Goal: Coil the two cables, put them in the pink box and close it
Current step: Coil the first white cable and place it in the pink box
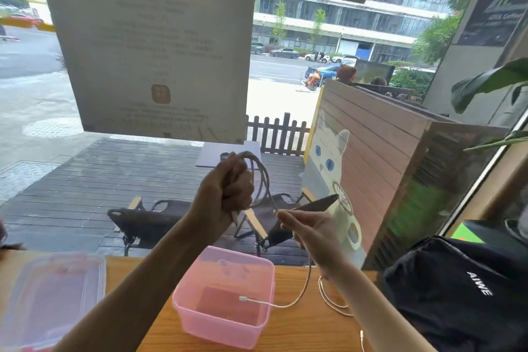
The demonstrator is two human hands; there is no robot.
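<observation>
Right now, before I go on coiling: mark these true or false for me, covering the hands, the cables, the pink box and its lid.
1. The left hand grips loops of the grey braided cable. True.
2. The translucent pink plastic box is closed. False: it stands open on the wooden table; its clear lid lies to its left.
3. The right hand pinches the same cable. True.
4. The cable's free end with its white plug hangs over the box's rim into the box. True.
5. The thin white cable is already coiled inside the box. False: it lies loose on the table, right of the box.
</observation>
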